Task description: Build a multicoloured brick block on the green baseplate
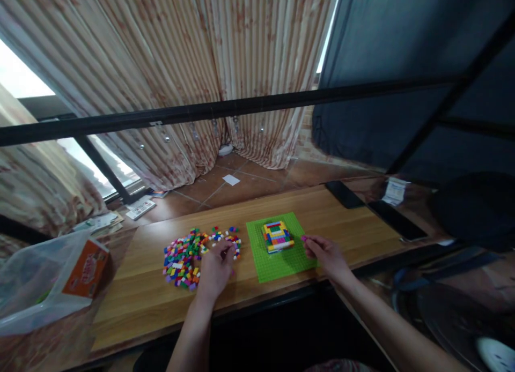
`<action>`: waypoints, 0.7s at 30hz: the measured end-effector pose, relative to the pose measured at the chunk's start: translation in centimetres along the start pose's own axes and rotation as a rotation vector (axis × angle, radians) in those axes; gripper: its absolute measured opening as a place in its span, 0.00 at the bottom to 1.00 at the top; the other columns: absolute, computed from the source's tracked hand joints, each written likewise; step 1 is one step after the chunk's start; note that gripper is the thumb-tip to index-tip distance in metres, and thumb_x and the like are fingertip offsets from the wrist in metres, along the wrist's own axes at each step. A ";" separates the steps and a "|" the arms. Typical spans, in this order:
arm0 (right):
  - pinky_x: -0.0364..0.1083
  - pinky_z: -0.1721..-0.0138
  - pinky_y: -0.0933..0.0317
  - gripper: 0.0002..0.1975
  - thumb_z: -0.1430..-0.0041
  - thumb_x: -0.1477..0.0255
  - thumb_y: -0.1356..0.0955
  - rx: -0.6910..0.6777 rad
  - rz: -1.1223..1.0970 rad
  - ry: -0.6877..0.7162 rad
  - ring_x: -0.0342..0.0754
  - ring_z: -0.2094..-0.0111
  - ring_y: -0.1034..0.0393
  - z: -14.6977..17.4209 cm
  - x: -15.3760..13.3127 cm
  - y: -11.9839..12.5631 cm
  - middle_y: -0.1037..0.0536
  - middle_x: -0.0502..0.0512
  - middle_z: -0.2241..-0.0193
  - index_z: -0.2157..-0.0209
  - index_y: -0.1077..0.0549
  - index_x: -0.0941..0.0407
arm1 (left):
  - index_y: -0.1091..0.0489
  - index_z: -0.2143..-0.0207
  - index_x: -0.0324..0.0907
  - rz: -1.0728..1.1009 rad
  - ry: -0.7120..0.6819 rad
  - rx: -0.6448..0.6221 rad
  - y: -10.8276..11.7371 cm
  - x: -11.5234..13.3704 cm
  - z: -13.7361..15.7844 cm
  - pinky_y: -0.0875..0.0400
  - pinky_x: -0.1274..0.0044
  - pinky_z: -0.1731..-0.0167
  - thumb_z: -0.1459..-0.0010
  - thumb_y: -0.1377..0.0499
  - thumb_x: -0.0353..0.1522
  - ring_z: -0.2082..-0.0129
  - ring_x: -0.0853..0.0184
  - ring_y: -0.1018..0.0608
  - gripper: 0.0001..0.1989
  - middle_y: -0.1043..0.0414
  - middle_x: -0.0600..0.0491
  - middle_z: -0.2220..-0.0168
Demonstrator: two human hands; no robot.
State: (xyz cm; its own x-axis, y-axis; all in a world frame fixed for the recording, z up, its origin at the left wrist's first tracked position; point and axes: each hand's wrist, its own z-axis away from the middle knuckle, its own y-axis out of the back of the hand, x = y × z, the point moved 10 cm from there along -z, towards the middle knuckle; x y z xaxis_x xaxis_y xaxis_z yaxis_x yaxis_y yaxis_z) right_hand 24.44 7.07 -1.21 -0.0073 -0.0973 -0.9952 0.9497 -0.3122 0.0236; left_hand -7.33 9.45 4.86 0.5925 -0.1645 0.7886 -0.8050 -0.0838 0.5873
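My right hand (324, 252) pinches a small magenta toy brick (303, 238) between its fingertips, at the right side of the green baseplate (257, 273). On that plate stands a low, roughly square build of multicoloured toy bricks (278, 236), layered in yellow, red, blue, white and orange. My left hand (218, 262) is at the right part of the spread of loose bricks (183, 257), with its fingers drawn together. What those fingers hold, if anything, is too small and hidden to make out. The hand covers some of the loose bricks.
The wooden table (137, 286) carries two dark phone-like slabs, one at its back edge (344, 194) and one farther right (397, 220). A clear plastic bin (44, 307) with an orange label stands left. A black rail (241, 105) runs across beyond the table, before striped curtains (161, 56).
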 end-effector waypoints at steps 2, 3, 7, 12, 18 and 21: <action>0.44 0.74 0.37 0.23 0.60 0.53 0.26 0.024 -0.069 -0.026 0.43 0.78 0.34 -0.7 0.6 0.9 0.24 0.52 0.77 0.67 0.23 0.57 | 0.27 0.68 0.42 -0.013 -0.020 -0.062 -1.9 0.4 0.2 0.33 0.76 0.69 0.43 0.47 0.37 0.72 0.67 0.25 0.12 0.24 0.53 0.72; 0.44 0.74 0.37 0.24 0.61 0.53 0.26 0.031 -0.098 -0.032 0.42 0.78 0.34 -0.9 0.9 1.2 0.24 0.52 0.77 0.68 0.23 0.57 | 0.27 0.68 0.41 -0.011 -0.027 -0.093 -2.9 0.5 0.4 0.32 0.76 0.68 0.43 0.47 0.37 0.71 0.66 0.25 0.12 0.24 0.53 0.71; 0.45 0.72 0.34 0.25 0.63 0.52 0.25 0.031 -0.158 -0.046 0.44 0.76 0.31 -1.8 1.8 1.5 0.24 0.53 0.77 0.69 0.24 0.57 | 0.27 0.64 0.41 0.038 -0.027 -0.152 -6.3 0.7 1.2 0.30 0.74 0.65 0.42 0.48 0.36 0.68 0.65 0.24 0.12 0.24 0.51 0.69; 0.46 0.72 0.33 0.26 0.59 0.49 0.27 0.071 -0.129 -0.014 0.45 0.75 0.31 -3.1 3.1 2.2 0.24 0.53 0.76 0.69 0.26 0.57 | 0.34 0.47 0.41 -0.016 -0.032 -0.045 -8.4 1.7 1.4 0.28 0.67 0.56 0.44 0.43 0.37 0.55 0.60 0.24 0.22 0.29 0.45 0.51; 0.46 0.71 0.34 0.22 0.47 0.51 0.32 0.019 0.002 0.089 0.48 0.70 0.29 -3.2 3.0 2.3 0.22 0.56 0.68 0.66 0.27 0.56 | 0.54 0.34 0.42 -0.123 -0.099 -0.135 -11.2 4.1 -0.8 0.51 0.58 0.36 0.54 0.34 0.34 0.32 0.52 0.50 0.48 0.54 0.40 0.33; 0.48 0.64 0.34 0.18 0.44 0.54 0.34 -0.003 0.089 0.165 0.49 0.67 0.28 -2.5 2.1 2.5 0.21 0.57 0.65 0.65 0.25 0.55 | 0.56 0.33 0.42 -0.150 -0.122 -0.200 -12.3 4.2 -1.9 0.48 0.58 0.37 0.56 0.34 0.31 0.34 0.52 0.46 0.51 0.50 0.40 0.34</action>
State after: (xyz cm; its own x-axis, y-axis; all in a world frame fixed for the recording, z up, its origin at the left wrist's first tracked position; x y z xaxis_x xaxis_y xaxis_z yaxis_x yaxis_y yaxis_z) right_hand 27.61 8.48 -3.44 0.1276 0.0322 -0.9913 0.9453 -0.3066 0.1117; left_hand 5.09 11.67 1.30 0.6866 -0.2827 0.6698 -0.6797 0.0773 0.7294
